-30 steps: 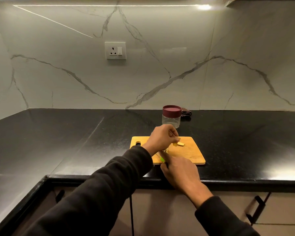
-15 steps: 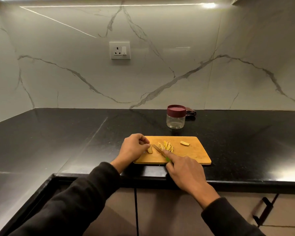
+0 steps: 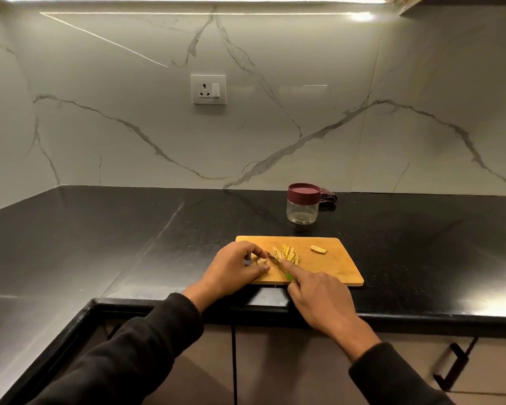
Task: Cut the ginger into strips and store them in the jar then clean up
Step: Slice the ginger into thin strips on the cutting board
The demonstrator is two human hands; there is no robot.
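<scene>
A: Wooden cutting board (image 3: 333,270) is sitting at the counter's (image 3: 100,244) front edge. Left hand (image 3: 234,267) is curling its fingers over a small ginger piece (image 3: 264,260) near the board's left end; piece mostly hidden. Right hand (image 3: 319,299) is gripping the knife (image 3: 275,260), forefinger lying along the blade's spine.

B: Risk?

A: Blade is working right beside the left fingertips (image 3: 265,268). The piece is tiny, so I'd say a slip or roll is putting those tips under the edge.

B: Anything else?

A: Cut strips (image 3: 287,254) are piling up just right of the blade; a wide stroke could be flicking them off the board's front edge. One uncut chunk (image 3: 318,249) is waiting toward the far right corner.

B: Jar?

A: Jar (image 3: 303,204) is standing behind the board's far edge, lid on, looking empty. Needs opening before any strips go in.
</scene>
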